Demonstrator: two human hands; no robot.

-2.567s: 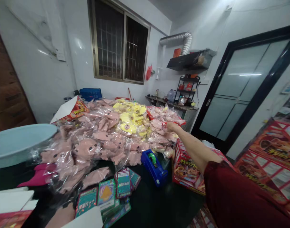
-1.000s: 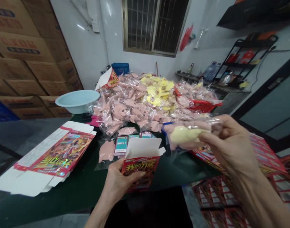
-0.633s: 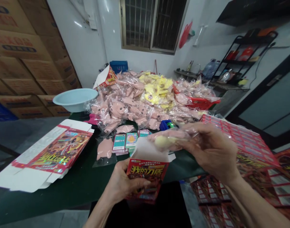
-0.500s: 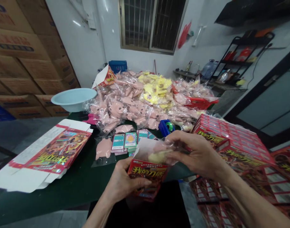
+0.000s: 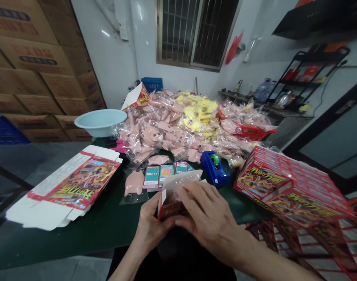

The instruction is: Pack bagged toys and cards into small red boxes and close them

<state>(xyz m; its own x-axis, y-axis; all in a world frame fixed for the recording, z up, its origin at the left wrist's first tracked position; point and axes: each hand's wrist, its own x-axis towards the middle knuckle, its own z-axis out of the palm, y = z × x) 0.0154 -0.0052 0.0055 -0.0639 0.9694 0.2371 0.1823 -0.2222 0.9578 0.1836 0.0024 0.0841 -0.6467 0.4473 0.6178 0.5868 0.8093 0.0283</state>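
Table (image 5: 108, 234): dark green; a blue tape dispenser (image 5: 215, 169) is stood on it, partly covered half a second ago, now fully exposed.
Heap of pink and yellow toys (image 5: 167, 130): piled in clear bags beyond the dispenser, apparently undisturbed.
Printed red boxes (image 5: 289, 187): stacked to the right of the dispenser.
Flattened cartons (image 5: 79, 183): laid well to the left of the dispenser.
Basin (image 5: 99, 130): set beyond the dispenser, far to its left.
Open box (image 5: 170, 211): held nearer than the dispenser, to its left; tipped, so its mouth is shown where its printed front was seen before.
Right hand (image 5: 209, 210): fingers bent over the box's mouth; whether anything is pinched cannot be told.
Left hand (image 5: 151, 220): clasped around the box's left side, as before.
Cards (image 5: 152, 176): spread left of the dispenser.
Bagged toy (image 5: 173, 193): pinched at the mouth earlier; now lowered inside, only clear wrapping being glimpsed.
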